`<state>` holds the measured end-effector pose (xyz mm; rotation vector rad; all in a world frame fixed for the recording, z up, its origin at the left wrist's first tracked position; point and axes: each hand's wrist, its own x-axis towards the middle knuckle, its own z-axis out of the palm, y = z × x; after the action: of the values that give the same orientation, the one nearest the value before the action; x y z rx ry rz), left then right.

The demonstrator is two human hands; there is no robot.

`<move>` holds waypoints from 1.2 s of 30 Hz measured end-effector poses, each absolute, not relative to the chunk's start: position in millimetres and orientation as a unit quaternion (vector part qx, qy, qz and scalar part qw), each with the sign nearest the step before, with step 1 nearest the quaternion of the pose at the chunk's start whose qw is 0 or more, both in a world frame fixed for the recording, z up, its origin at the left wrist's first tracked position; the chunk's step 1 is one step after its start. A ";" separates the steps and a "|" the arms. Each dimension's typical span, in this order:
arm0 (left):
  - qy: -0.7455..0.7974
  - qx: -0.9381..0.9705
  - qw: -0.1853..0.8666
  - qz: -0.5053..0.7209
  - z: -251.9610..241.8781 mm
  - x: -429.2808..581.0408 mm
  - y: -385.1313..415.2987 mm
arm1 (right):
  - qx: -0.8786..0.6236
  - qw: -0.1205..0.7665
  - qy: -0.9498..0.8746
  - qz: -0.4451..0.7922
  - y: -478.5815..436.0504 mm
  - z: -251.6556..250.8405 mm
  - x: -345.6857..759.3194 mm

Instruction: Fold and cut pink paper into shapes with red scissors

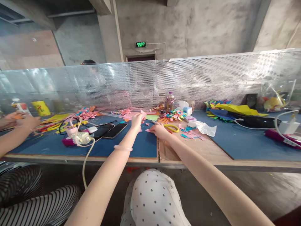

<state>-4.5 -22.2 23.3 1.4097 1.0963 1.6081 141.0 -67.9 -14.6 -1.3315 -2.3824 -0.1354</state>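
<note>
My left hand [137, 121] pinches a folded piece of pink paper [143, 113] above the blue mat [143, 147]. To its right, my right hand [159, 130] rests low over the mat's right edge, its fingertips on a small pink paper piece [148, 130]. Between the hands lies a tiny pink scrap [147, 124]. Yellow-handled scissors [171, 128] lie just behind my right hand. Pink and blue paper scraps [191, 133] are spread on the bare wood to the right.
A black phone [115, 130] and a power strip with plugs [78, 138] lie left. Behind stand a bottle [170, 102] and colourful folded paper [175, 115]. Crumpled plastic [205, 128] is at right. Another person's hands [23, 121] work at far left.
</note>
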 end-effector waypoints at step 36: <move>0.350 0.723 0.413 0.429 20.3 1.5 -39.1 | -0.421 0.541 -0.689 0.235 -60.1 -8.3 166.0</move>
<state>1.5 -39.1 20.3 1.8172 0.8804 1.0790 166.0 -60.1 -8.3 -0.9994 -1.6376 0.5594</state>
